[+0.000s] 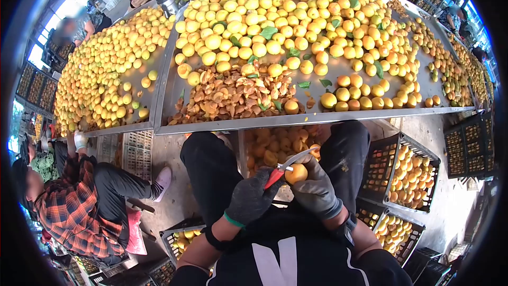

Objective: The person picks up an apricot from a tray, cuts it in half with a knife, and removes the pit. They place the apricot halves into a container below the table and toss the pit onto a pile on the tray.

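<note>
My left hand (248, 198), in a dark glove with a green cuff, is closed around the red handle of a curved knife (274, 176). The metal blade arcs to the upper right, past the top of a yellow-orange apricot (296, 173). My right hand (318, 188), in a grey glove, grips that apricot from its right side. Both hands are over my lap, below the table edge. Beyond them, under the table, sits a container of apricots (270, 143), partly hidden by the hands and knees.
A metal table (222, 127) carries many apricots, some leaves and a heap of brownish cut pieces (238, 94). Black crates of apricots (397, 201) stand at my right, another crate (168, 233) at lower left. A person in a plaid shirt (84, 212) sits at left; others are farther back.
</note>
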A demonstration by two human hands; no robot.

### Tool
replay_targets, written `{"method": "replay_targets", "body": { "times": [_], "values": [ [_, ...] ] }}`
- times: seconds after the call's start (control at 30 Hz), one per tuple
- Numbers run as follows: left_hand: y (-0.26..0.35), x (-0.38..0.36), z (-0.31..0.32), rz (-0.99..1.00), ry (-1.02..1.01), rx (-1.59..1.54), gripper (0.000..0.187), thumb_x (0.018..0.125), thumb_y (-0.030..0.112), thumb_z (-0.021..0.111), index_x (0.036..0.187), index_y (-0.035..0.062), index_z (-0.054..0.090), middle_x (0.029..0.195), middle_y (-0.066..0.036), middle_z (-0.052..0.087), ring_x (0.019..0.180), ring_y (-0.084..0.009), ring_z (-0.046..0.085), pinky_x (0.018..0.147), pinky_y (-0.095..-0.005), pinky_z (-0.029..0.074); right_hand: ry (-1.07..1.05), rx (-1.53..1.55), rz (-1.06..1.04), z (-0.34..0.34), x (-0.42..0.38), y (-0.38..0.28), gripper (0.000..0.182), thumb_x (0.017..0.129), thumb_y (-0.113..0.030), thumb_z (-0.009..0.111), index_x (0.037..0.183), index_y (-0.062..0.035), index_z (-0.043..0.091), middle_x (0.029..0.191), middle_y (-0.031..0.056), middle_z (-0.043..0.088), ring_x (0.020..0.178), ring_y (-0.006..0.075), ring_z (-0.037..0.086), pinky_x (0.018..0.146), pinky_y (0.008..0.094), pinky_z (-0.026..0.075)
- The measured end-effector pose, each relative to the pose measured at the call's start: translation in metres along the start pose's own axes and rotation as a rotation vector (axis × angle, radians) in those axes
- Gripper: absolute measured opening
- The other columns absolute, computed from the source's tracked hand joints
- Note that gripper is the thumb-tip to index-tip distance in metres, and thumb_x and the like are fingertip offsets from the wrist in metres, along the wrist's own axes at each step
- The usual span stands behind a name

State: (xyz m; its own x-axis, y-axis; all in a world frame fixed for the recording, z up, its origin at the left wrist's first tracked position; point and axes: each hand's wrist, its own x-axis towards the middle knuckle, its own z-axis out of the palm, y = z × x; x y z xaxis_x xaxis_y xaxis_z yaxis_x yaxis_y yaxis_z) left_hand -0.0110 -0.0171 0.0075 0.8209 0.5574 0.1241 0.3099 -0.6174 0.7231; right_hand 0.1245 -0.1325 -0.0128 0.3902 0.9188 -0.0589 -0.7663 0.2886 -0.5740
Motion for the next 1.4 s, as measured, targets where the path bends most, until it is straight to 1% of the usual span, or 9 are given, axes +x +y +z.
{"method": "replay_targets", "body": {
  "times": [0.23, 0.67, 0.93, 1.07, 1.1, 1.17, 1.27, 1.37, 1.4],
  "values": [
    [-0.005, -0.007, -0.003, 0.105, 0.011, 0.143, 0.027, 0.082, 0.02, 0.068, 0.103, 0.0028, 0.062, 0.077, -0.018, 0.063, 0.066, -0.0356, 0.063, 0.057, -0.041, 0.05, 0.031, 0.022, -0.046, 0.014, -0.001, 0.001, 0.048, 0.069, 0.01, 0.053, 0.114, -0.0049, 0.051, 0.114, 0.0085, 0.054, 0.108, 0.0195, 0.053, 0.098, 0.0336, 0.04],
    [-0.001, -0.016, -0.011, 0.149, -0.036, 0.149, 0.031, 0.077, 0.013, 0.066, 0.107, 0.0035, 0.064, 0.081, -0.017, 0.065, 0.07, -0.0329, 0.064, 0.062, -0.0407, 0.051, 0.054, -0.08, -0.117, 0.027, -0.011, 0.008, 0.05, 0.066, 0.012, 0.05, 0.112, -0.0051, 0.048, 0.114, 0.0094, 0.049, 0.109, 0.0192, 0.05, 0.096, 0.0311, 0.038],
    [-0.005, -0.018, -0.001, 0.038, -0.18, -0.042, 0.038, 0.081, 0.02, 0.064, 0.115, 0.004, 0.057, 0.084, -0.018, 0.065, 0.072, -0.0354, 0.064, 0.062, -0.0429, 0.05, -0.08, -0.9, -0.328, 0.028, 0.001, -0.008, 0.048, 0.067, 0.017, 0.052, 0.107, -0.0083, 0.045, 0.107, 0.009, 0.05, 0.098, 0.0188, 0.051, 0.089, 0.0301, 0.041],
    [-0.015, -0.001, -0.008, -0.091, -0.375, -0.232, 0.039, 0.085, 0.026, 0.064, 0.115, 0.0026, 0.054, 0.083, -0.022, 0.063, 0.075, -0.0393, 0.063, 0.065, -0.0435, 0.05, -0.066, -1.158, -0.171, 0.024, 0.005, -0.022, 0.047, 0.066, 0.015, 0.057, 0.106, -0.0076, 0.047, 0.105, 0.0079, 0.054, 0.099, 0.0183, 0.053, 0.09, 0.0301, 0.042],
    [-0.021, 0.002, -0.009, -0.091, -0.477, -0.191, 0.046, 0.085, 0.03, 0.064, 0.118, 0.0022, 0.051, 0.088, -0.024, 0.063, 0.081, -0.0393, 0.063, 0.071, -0.0434, 0.05, -0.07, -1.16, -0.171, 0.02, 0.005, -0.021, 0.047, 0.066, 0.015, 0.057, 0.106, -0.0076, 0.047, 0.105, 0.0079, 0.054, 0.099, 0.0183, 0.053, 0.09, 0.0301, 0.042],
    [-0.014, 0.012, -0.017, -0.088, -0.578, -0.149, 0.052, 0.084, 0.035, 0.064, 0.121, 0.0018, 0.048, 0.093, -0.027, 0.062, 0.087, -0.0394, 0.063, 0.077, -0.0433, 0.05, -0.024, -0.55, 0.05, 0.011, 0.006, -0.016, 0.049, 0.065, 0.013, 0.06, 0.109, -0.0064, 0.048, 0.109, 0.0075, 0.055, 0.102, 0.0178, 0.055, 0.092, 0.0297, 0.043],
    [-0.002, 0.018, -0.019, -0.156, -0.58, -0.087, 0.053, 0.081, 0.033, 0.069, 0.117, 0.002, 0.047, 0.097, -0.026, 0.062, 0.088, -0.0374, 0.064, 0.077, -0.0421, 0.05, 0.057, -0.562, 0.147, 0.01, 0.003, -0.017, 0.051, 0.067, 0.01, 0.063, 0.113, -0.0056, 0.049, 0.112, 0.0081, 0.056, 0.105, 0.0177, 0.055, 0.093, 0.0309, 0.044],
    [-0.005, 0.019, -0.012, -0.058, -0.314, -0.354, 0.049, 0.078, 0.025, 0.075, 0.111, 0.0027, 0.047, 0.095, -0.018, 0.061, 0.085, -0.0294, 0.064, 0.075, -0.039, 0.051, 0.065, -0.426, 0.061, -0.003, 0.003, -0.011, 0.047, 0.076, 0.008, 0.064, 0.118, -0.0042, 0.047, 0.116, 0.008, 0.055, 0.107, 0.0177, 0.054, 0.094, 0.0292, 0.045],
    [-0.003, 0.021, -0.016, -0.186, -0.209, -0.532, 0.046, 0.078, 0.019, 0.076, 0.109, 0.0036, 0.047, 0.093, -0.014, 0.059, 0.084, -0.0253, 0.062, 0.074, -0.0371, 0.05, 0.104, -0.506, 0.026, -0.014, 0.005, -0.009, 0.047, 0.079, 0.004, 0.064, 0.121, -0.0044, 0.046, 0.12, 0.0093, 0.054, 0.109, 0.0186, 0.053, 0.095, 0.0326, 0.045]
  ]
}}
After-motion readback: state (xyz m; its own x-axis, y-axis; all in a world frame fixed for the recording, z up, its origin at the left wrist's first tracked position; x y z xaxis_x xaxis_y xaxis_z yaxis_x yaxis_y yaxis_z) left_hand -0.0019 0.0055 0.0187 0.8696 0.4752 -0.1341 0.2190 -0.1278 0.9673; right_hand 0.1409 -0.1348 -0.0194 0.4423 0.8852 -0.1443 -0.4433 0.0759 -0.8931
